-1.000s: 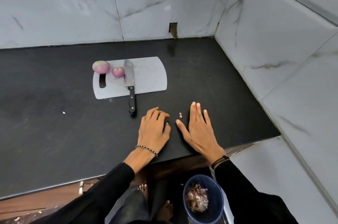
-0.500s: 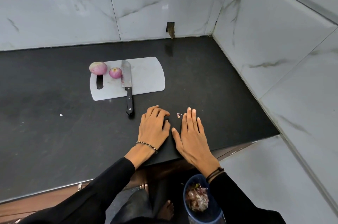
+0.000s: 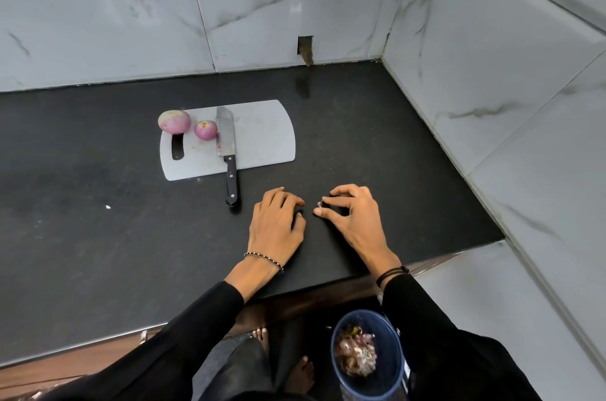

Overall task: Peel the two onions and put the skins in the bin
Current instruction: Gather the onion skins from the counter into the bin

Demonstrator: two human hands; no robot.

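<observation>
1 skin scrap (image 3: 319,203) was pinched off the desk (image 3: 98,236) by the right hand (image 3: 351,220), the bin (image 3: 390,364) lying below that arm, while the left hand (image 3: 277,223) was rested loose and empty.

This is a home kitchen. A black stone table (image 3: 98,236) runs into a corner of grey-veined, marble-look wall tiles (image 3: 98,7). On it lies a white plastic cutting board (image 3: 262,138) carrying a black-handled kitchen knife (image 3: 226,151) and two peeled onions, a larger onion (image 3: 174,121) and a smaller onion (image 3: 205,130). Below the table's edge stands a blue bin (image 3: 388,364) holding onion skins (image 3: 355,354), beside the person's bare feet (image 3: 300,374).
</observation>
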